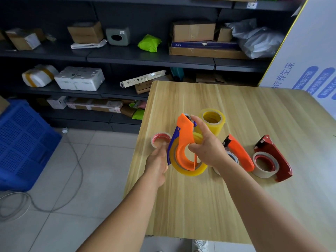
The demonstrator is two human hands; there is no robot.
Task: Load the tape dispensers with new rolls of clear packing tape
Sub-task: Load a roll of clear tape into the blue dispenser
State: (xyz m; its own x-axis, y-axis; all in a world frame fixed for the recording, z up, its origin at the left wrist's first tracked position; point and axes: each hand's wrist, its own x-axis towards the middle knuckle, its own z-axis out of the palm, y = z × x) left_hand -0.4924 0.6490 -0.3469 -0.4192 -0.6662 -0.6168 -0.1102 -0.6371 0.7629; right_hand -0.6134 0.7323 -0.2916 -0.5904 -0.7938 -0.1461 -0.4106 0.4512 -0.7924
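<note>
Up off the table: orange dispenser held in both hands

Right hand [207,146] grips the orange dispenser [185,142] above the wooden table [200,206], thumb hooked into its centre hole, fingers curled over the top. Left hand [157,160] touches the yellowish tape roll [190,170] at its left edge, fingers nearly straight.

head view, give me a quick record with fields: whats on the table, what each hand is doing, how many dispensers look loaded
held: orange-and-blue dispenser carrying a yellowish tape roll
right hand: grips that dispenser, thumb in its hub
left hand: fingers straight against the roll's left side
on table: orange dispenser, red dispenser, both with rolls
loose rolls: tall yellowish roll, red-core roll
loaded: all three appear so
</note>
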